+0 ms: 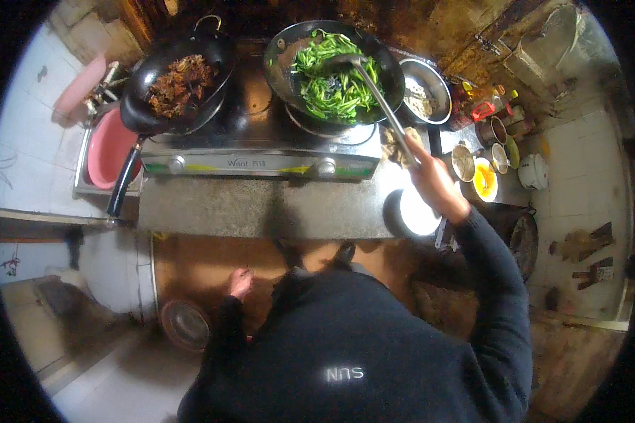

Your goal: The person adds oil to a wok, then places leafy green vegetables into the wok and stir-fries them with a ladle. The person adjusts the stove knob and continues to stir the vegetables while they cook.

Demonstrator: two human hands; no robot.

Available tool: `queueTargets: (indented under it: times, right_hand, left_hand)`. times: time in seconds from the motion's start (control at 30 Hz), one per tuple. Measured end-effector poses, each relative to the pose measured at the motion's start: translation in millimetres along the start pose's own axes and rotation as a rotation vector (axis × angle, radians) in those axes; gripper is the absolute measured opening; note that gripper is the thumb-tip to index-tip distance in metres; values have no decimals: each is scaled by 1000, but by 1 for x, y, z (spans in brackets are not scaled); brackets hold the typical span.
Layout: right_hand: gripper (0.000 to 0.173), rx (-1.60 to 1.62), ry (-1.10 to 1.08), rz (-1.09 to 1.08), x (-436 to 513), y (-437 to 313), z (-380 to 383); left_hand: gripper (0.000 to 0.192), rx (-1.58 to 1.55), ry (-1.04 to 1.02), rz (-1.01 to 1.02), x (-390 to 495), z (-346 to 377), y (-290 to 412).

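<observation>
My right hand [435, 182] grips the long metal handle of a ladle or spatula [382, 100]. Its dark head rests on green leafy vegetables [338, 98] in the right-hand black wok [283, 69]. The wok sits on the right burner of a two-burner gas stove [251, 163]. My left hand [241, 284] hangs low beside my body, away from the counter. Its fingers look curled, but it is too small and blurred to tell whether they are closed. A second wok [137, 92] with a black handle stands on the left burner, with browned food [182, 87] inside.
A metal bowl [444, 100] with pale food stands right of the wok. Beyond it are several bottles [489, 103], metal cups [462, 163] and a bowl of orange-yellow liquid [485, 180]. A white plate [419, 211] lies near the counter edge [211, 206]. Left is a pink basin [108, 153] in a sink.
</observation>
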State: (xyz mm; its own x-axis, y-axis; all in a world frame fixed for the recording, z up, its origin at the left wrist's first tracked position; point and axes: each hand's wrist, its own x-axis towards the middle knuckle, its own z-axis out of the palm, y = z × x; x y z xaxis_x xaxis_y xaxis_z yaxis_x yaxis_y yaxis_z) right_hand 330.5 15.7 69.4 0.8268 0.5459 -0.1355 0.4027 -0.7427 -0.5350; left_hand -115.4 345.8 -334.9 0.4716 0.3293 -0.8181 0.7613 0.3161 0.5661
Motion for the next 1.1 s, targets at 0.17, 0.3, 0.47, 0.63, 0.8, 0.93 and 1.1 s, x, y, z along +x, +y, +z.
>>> queueTargets:
  times: [0.17,0.3,0.47,0.63,0.8,0.93,1.1]
  right_hand:
    - [75,242,-91,-113,5,-23,12]
    - [74,63,-114,57,-60,-3,-31]
    - [69,179,112,-151,12,5,16]
    - [73,77,-39,-241,-20,1,7]
    - [72,-83,-88,142,-26,-9,-18]
    - [70,57,91,-303,19,10,20]
    - [70,-44,36,-329,8,-10,-16]
  left_hand:
    - [22,-16,61,44,7,14,23]
    - [10,-159,-24,101,9,10,26]
    - [18,2,-50,38,1,17,24]
    - [15,-55,-65,26,-1,6,29]
    - [14,-116,6,9,-8,4,4]
    - [12,-20,-75,0,5,9,18]
    - [14,-108,-37,92,25,5,10]
